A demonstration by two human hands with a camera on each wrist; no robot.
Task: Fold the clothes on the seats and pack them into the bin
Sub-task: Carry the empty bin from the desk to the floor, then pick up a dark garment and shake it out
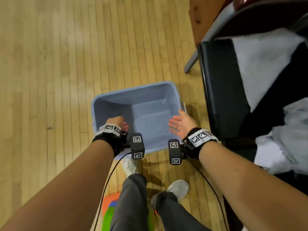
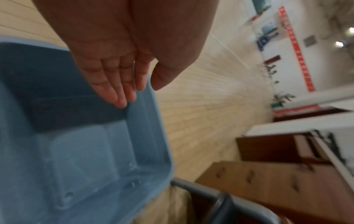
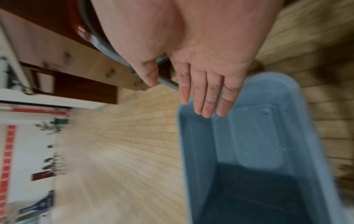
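Observation:
An empty blue-grey plastic bin (image 1: 133, 88) stands on the wooden floor in front of my feet. My left hand (image 1: 120, 122) hovers over its near left side with fingers straight and holds nothing. Over the near right side, my right hand (image 1: 176, 120) is open too, palm turned inward. The wrist views show the left hand (image 2: 134, 91) and right hand (image 3: 178, 100) empty above the bin (image 2: 86, 159) (image 3: 254, 136). Pale crumpled clothes (image 1: 260, 64) lie on a black seat (image 1: 220, 90) to the right, with more pale cloth (image 1: 286, 139) nearer me.
A chair with a grey metal leg (image 1: 191, 64) and a wooden panel (image 1: 200, 14) stand behind the seat at the upper right. My legs and grey shoes (image 1: 180, 187) are below the bin. An orange and green object (image 1: 110, 207) lies by my left leg.

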